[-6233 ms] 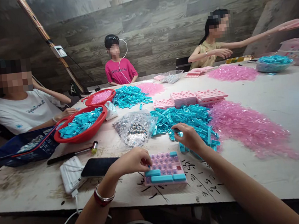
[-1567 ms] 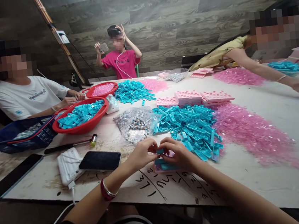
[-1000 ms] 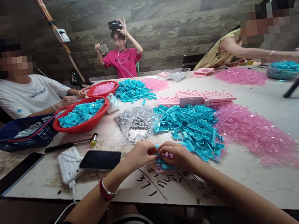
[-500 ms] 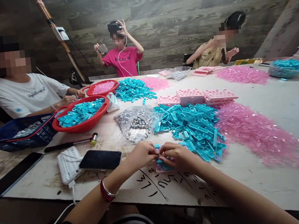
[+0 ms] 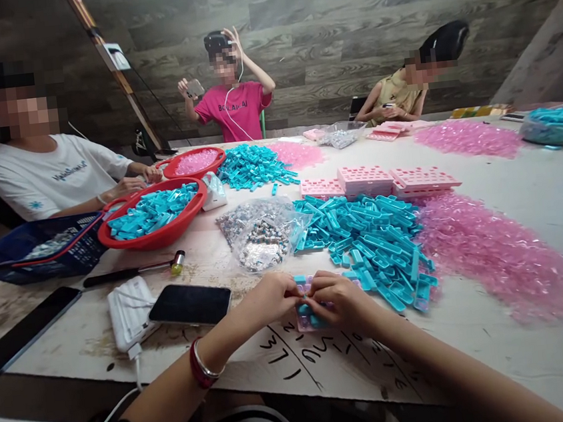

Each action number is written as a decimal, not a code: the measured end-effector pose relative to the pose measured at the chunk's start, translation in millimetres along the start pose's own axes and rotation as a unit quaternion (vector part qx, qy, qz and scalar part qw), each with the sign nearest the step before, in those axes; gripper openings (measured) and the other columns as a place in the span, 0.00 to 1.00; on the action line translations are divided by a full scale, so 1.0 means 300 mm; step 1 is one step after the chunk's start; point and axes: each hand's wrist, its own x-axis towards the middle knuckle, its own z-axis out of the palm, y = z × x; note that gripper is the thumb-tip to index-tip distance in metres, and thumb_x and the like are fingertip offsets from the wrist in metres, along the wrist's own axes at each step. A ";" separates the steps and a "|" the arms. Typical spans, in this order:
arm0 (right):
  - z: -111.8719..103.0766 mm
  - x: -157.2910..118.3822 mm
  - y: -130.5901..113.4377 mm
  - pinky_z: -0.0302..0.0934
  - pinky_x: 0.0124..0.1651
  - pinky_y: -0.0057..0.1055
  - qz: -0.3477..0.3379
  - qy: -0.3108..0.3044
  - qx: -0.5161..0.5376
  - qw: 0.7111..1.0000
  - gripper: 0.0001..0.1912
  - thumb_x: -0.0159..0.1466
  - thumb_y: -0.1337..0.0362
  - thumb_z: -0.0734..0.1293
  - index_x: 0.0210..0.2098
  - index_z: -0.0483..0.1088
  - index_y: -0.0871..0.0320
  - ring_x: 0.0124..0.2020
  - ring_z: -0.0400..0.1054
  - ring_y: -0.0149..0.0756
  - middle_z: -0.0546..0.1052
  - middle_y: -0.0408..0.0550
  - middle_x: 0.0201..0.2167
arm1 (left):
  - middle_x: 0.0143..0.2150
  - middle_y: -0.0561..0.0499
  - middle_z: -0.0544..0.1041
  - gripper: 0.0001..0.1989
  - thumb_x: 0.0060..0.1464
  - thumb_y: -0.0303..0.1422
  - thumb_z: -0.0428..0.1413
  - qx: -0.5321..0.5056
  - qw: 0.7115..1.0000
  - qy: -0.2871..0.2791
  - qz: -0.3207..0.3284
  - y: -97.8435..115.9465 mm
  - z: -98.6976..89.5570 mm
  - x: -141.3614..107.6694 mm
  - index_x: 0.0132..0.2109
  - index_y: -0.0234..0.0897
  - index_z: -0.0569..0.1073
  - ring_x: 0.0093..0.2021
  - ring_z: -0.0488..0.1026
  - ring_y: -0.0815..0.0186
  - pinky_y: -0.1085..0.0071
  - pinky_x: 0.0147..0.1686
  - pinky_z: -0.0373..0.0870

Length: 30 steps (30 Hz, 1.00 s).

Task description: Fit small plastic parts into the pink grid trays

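A small pink tray [image 5: 302, 325] with blue pieces set in it lies on the table in front of me, partly covered by my hands. My left hand [image 5: 279, 293] reaches its left side, fingertips pinched together over it. From the right, my right hand [image 5: 339, 297] meets it, thumb and fingers closed over the same spot. Whatever sits between the fingertips is too small to make out. Just beyond the hands spreads a heap of blue plastic pieces [image 5: 374, 235]. A clear bag of small metallic-looking parts [image 5: 262, 240] rests behind my left hand.
Pink translucent pieces [image 5: 497, 255] spread to the right, near stacked pink trays [image 5: 366, 180]. On the left are a black phone [image 5: 191, 304], a white power bank [image 5: 129, 314], a hammer [image 5: 137, 272], a red basket [image 5: 183, 231] and a blue basket [image 5: 60, 264]. Three people sit around the table.
My view has shifted slightly; both hands stay pinched over the tray. The person at the far right has drawn their raised hand in and now holds a small object.
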 end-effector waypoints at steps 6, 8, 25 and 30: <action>0.010 -0.007 0.010 0.61 0.34 0.32 -0.003 -0.008 -0.015 1.000 0.18 0.67 0.67 0.58 0.22 0.69 0.58 0.30 0.63 0.34 0.74 0.48 0.27 | 0.24 0.54 0.74 0.07 0.48 0.21 0.56 -0.010 1.000 -0.001 -0.022 0.007 -0.001 0.001 0.26 0.32 0.74 0.27 0.69 0.70 0.76 0.29 0.61; 0.010 -0.009 0.013 0.60 0.33 0.31 -0.011 -0.005 -0.026 1.000 0.19 0.68 0.67 0.58 0.22 0.69 0.59 0.30 0.62 0.34 0.73 0.48 0.26 | 0.24 0.54 0.74 0.07 0.47 0.20 0.56 -0.013 1.000 0.006 -0.027 0.005 0.002 0.000 0.26 0.32 0.75 0.27 0.69 0.70 0.76 0.28 0.60; 0.033 0.017 -0.006 0.60 0.36 0.31 0.011 -0.050 -0.075 0.996 0.14 0.65 0.71 0.62 0.24 0.70 0.61 0.32 0.62 0.35 0.72 0.49 0.26 | 0.24 0.52 0.76 0.05 0.46 0.26 0.56 -0.108 0.989 -0.025 -0.101 -0.049 -0.006 -0.002 0.27 0.30 0.77 0.26 0.70 0.69 0.77 0.28 0.62; 0.034 0.013 0.015 0.61 0.36 0.30 0.010 -0.012 -0.013 1.000 0.12 0.64 0.70 0.63 0.26 0.73 0.61 0.32 0.65 0.35 0.74 0.49 0.28 | 0.20 0.54 0.72 0.06 0.46 0.27 0.55 -0.041 0.990 -0.044 -0.127 -0.014 -0.039 0.012 0.25 0.31 0.76 0.23 0.68 0.70 0.77 0.24 0.58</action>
